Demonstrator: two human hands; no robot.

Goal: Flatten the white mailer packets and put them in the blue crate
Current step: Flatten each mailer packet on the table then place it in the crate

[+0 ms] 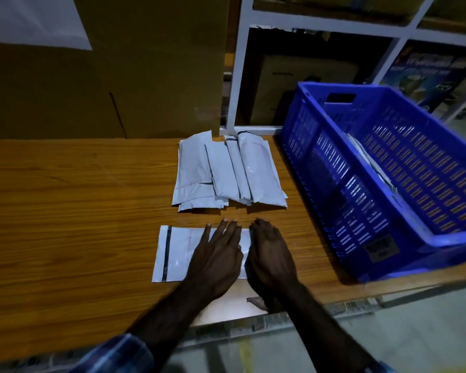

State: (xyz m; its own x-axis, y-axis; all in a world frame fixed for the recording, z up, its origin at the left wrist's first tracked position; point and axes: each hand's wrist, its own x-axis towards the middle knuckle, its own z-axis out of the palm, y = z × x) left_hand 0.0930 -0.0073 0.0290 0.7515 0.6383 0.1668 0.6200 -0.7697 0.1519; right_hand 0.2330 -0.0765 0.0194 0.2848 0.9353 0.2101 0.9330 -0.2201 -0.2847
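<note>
Both hands flat, fingers straight: left hand and right hand press side by side on a white mailer packet lying on the wooden table. Pile of mailer packets at 12 o'clock from it. Blue crate at 2 o'clock, a packet inside.

The hands hide the flat mailer's right half.
</note>
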